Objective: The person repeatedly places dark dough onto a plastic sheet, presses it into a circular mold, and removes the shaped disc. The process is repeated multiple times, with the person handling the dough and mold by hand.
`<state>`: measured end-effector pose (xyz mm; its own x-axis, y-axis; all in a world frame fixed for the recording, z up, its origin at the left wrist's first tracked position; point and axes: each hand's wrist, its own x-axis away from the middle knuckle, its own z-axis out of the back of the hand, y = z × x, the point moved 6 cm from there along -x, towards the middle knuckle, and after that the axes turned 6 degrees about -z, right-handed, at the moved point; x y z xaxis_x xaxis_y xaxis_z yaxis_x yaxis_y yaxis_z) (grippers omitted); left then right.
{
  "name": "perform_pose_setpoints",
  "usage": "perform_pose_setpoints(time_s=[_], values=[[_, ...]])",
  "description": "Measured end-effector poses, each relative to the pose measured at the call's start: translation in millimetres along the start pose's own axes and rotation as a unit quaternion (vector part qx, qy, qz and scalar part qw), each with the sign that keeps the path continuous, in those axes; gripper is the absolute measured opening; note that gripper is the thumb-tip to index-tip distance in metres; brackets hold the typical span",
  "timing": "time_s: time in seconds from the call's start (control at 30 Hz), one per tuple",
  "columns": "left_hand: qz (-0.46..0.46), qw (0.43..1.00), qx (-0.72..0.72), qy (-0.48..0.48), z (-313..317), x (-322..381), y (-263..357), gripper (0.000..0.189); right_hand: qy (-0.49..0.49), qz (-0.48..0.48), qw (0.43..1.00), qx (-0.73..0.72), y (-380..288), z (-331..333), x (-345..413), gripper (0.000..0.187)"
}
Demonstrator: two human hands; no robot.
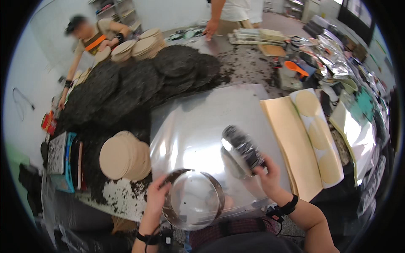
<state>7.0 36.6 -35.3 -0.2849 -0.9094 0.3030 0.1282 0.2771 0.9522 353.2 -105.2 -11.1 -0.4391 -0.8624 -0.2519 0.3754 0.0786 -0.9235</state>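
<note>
My left hand [158, 191] grips the left rim of a round metal ring mould [220, 193], which is tilted near the table's front edge. Through the ring a pale, shiny surface shows. My right hand [268, 175] holds a thick round block wrapped in dark, glossy plastic [241, 147] by its lower end. The block stands on edge, slightly blurred, over a shiny clear plastic sheet [180, 126], and its underside is mostly turned away. To the left of the sheet leans a stack of beige round discs [115, 155].
Large dark round cakes [136, 79] are heaped behind the sheet. Right of it lie brown paper sheets [284, 139] and a strip with round yellowish stickers [318, 132]. A blue bin [68, 164] stands left. An orange scoop [295, 68] sits back right. Two people [90, 38] work across the table.
</note>
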Motion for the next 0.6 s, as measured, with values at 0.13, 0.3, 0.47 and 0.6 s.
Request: perform_pose_setpoints(time_s=[0.13,0.3,0.47,0.6], values=[[-0.101,0.989,-0.080,-0.070,-86,-4,-18,0.031,0.152,-0.420,0.853,-0.270,82,54,4,0.048],[-0.076,0.968,-0.161,-0.178,-63,-9,-26,0.020,-0.110,-0.420,0.849,-0.302,59,63,-31,0.057],[-0.270,0.787,-0.437,-0.342,-26,32,-18,0.021,-0.413,-0.220,0.881,-0.063,-38,7,-122,0.059],[-0.336,0.784,-0.419,-0.311,-39,31,-19,0.018,-0.215,-0.156,0.953,-0.146,-76,2,-147,0.057]])
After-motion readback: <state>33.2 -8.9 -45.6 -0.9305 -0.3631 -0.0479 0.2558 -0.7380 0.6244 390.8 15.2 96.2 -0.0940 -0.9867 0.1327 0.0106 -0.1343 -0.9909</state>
